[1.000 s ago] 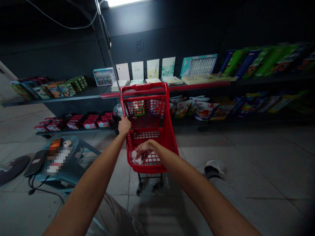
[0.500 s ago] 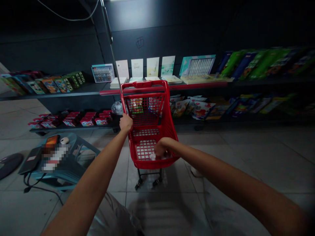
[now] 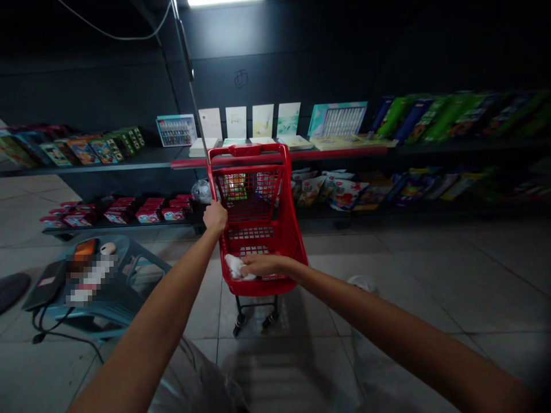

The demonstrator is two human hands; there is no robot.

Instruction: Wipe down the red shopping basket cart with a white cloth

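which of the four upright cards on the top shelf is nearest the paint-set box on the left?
The plain white upright card, leftmost of the four, stands right beside the left paint-set box; the other three stand further right.

left hand [image 3: 214, 216] grips red cart [image 3: 258, 229] rim | right hand [image 3: 258, 265] presses white cloth [image 3: 235, 266] inside
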